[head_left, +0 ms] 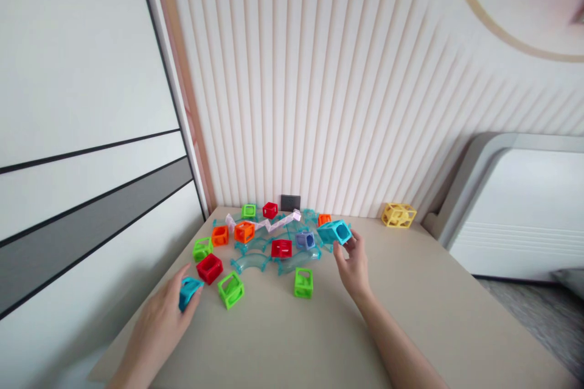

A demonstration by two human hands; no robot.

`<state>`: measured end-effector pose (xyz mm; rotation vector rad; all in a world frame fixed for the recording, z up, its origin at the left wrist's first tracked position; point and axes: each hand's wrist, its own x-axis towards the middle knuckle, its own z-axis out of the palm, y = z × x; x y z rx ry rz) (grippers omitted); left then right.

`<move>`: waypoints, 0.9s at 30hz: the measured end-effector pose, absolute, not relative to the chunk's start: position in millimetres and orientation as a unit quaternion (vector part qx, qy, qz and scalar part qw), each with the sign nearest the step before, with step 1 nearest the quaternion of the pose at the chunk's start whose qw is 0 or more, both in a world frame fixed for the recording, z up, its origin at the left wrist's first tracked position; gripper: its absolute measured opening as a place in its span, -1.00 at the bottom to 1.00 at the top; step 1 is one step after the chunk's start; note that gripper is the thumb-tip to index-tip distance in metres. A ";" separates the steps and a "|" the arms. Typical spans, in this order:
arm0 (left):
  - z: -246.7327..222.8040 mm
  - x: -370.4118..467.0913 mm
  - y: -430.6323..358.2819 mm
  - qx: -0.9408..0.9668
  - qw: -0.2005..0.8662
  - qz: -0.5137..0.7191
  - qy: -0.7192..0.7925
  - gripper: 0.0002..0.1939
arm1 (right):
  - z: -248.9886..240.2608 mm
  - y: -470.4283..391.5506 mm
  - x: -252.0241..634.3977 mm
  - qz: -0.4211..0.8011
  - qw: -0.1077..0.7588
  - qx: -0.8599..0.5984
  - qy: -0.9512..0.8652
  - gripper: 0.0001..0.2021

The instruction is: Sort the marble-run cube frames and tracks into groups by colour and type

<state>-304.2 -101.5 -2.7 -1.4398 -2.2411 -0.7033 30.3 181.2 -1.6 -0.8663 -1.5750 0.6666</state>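
My left hand (166, 310) is closed around a blue cube block (188, 293) at the left side of the table, just in front of a red block (210, 268). On the right, my right hand (353, 261) grips a light-blue block (334, 232), raised at the right end of the group of pieces. A green block (231, 290) and another green block (303, 282) sit between my hands. Behind them lie a red block (281, 248), a purple block (305, 240) and clear teal curved tubes (250, 262).
Orange blocks (244, 231), more green and red blocks and a pale pink zigzag piece (269, 225) are farther back on the table (283, 340). A yellow frame piece (398, 215) stands at the back right. A dark wall socket (291, 203) is behind the pieces.
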 end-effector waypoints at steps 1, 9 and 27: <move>-8.5 -308.4 -103.1 -0.517 0.196 -0.234 -0.800 -0.46 | -3.1 181.6 29.0 0.316 0.579 -0.367 -0.656 -0.51; -25.8 -308.7 -89.8 -0.519 0.208 -0.191 -0.807 -0.50 | -3.2 175.9 23.3 0.401 0.587 -0.315 -0.628 -0.55; 56.9 -169.6 20.3 -0.736 0.003 -0.372 -0.565 -0.32 | 5.1 128.9 14.6 0.391 0.496 -0.111 -0.767 -0.62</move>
